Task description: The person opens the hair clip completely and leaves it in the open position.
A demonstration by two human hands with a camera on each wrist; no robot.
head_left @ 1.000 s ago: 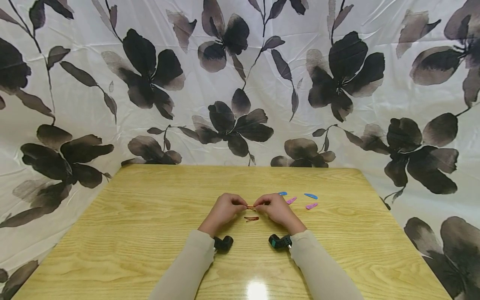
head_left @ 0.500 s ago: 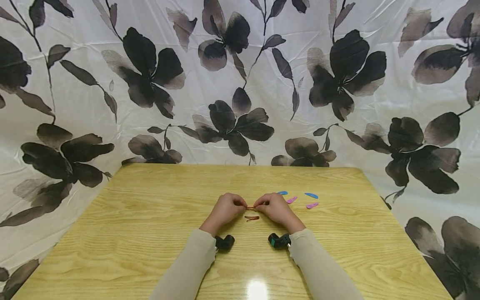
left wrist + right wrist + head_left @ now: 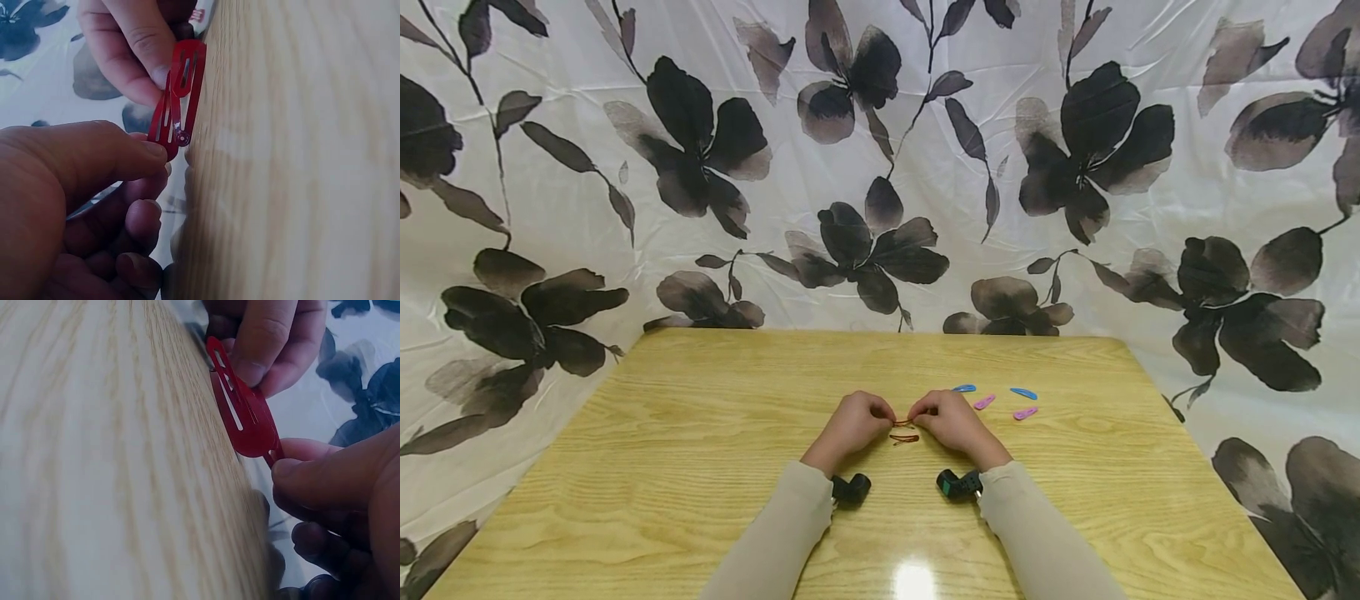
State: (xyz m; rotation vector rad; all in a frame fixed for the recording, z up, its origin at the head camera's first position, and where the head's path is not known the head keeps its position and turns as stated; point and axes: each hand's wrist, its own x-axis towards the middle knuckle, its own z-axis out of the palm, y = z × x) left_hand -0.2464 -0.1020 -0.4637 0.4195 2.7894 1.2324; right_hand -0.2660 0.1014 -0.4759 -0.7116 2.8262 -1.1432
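Note:
Between both hands is a red snap hair clip (image 3: 903, 422), held by its two ends. My left hand (image 3: 859, 425) pinches one end between thumb and fingers, seen close up in the left wrist view with the clip's end (image 3: 161, 134) under the thumb. My right hand (image 3: 953, 423) pinches the opposite end, its thumb (image 3: 297, 472) pressing on the tip in the right wrist view. A second red hair clip (image 3: 906, 438) lies on the table just on the near side of the held one, its slotted metal standing open. It partly covers the held clip in both wrist views.
Beyond my right hand lie two blue hair clips, one close to the fingers (image 3: 966, 388) and one farther right (image 3: 1024, 393). Two pink hair clips, the left one (image 3: 984, 402) and the right one (image 3: 1026, 413), lie nearby. The wooden table (image 3: 662, 467) meets a floral cloth (image 3: 850, 167) behind.
Both hands have come slightly nearer my body, bringing the held red clip closer to the red clip on the table. The pinch at both ends stays. Blue and pink clips lie as before.

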